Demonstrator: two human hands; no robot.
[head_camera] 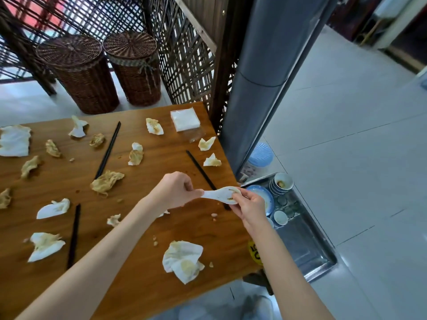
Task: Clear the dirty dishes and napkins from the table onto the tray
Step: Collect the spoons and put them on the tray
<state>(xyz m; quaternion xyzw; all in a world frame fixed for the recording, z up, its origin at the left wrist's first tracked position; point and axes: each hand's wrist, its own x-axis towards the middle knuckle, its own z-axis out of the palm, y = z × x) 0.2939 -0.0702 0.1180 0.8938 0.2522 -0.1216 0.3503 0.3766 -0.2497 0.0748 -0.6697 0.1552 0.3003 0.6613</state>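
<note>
Both hands meet over the right edge of the wooden tabletop [143, 269], sharing one white ceramic spoon [219, 194]. The left hand [175, 189] pinches the handle end between thumb and curled fingers; the right hand [250, 207] has its grip curled round the soiled bowl end, fingertips on the rim.

Just past that edge, lower down, sits a steel tray [309, 245]. Its far end holds a stack of small white bowls [282, 183], a blue-rimmed plate [265, 195] and two small cups [280, 218] near the right wrist — the near half of the tray is bare metal. Right of the tray the pale tiled floor [360, 158] lies open. A grey column [261, 88] stands close against the tabletop's far right corner, with a dark lattice screen [184, 58] behind, and two lidded wicker baskets [92, 72] stand beyond the far edge.

On the tabletop lie four black chopsticks [108, 150], singly and well apart: one far centre, one running under the spoon, one at the near left, the fourth partly hidden by the hands. Crumpled stained napkins [183, 260] are scattered across the whole surface — about seventeen, the ones at the left edge cut off by the frame. A clear-wrapped pack of clean tissues [185, 119] sits near the far right corner. Food crumbs dot the wood by the hands.
</note>
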